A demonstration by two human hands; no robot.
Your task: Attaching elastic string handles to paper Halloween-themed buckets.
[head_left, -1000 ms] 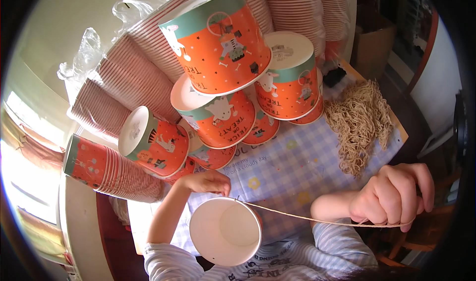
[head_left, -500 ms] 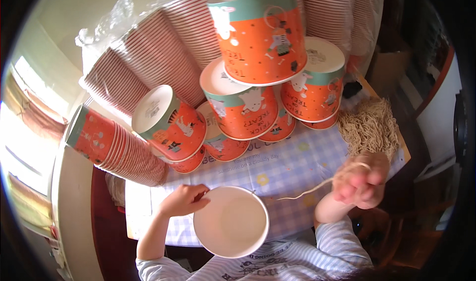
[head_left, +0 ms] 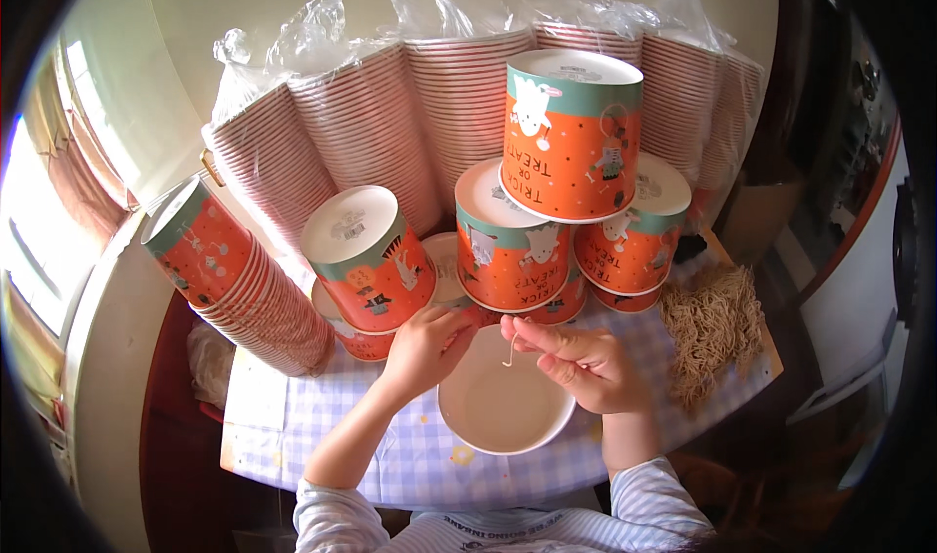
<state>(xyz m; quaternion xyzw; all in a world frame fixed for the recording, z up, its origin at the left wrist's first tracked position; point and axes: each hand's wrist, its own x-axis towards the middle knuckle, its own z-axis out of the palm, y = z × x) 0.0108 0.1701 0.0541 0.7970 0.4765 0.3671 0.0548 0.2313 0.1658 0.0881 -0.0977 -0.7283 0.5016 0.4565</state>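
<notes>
A white-lined paper bucket (head_left: 508,411) stands mouth up at the front of the table, between my forearms. My left hand (head_left: 429,350) is closed at its far left rim, with the fingertips partly hidden. My right hand (head_left: 576,360) is over the far right part of the same rim, pinching a thin beige cord (head_left: 511,343) between thumb and fingers. One short end of the cord curls down over the bucket's mouth. The two hands' fingertips are close together but apart.
Upturned orange-and-green buckets (head_left: 571,143) are piled beyond my hands. A leaning stack of buckets (head_left: 239,280) is at the left. Tall plastic-wrapped stacks (head_left: 376,133) line the back. A heap of beige cords (head_left: 712,328) lies at the right on the checked tablecloth (head_left: 390,455).
My right hand has come left from beside the cord heap to the bucket, bringing the cord. The bucket has moved farther from me, and my left hand has shifted along its rim.
</notes>
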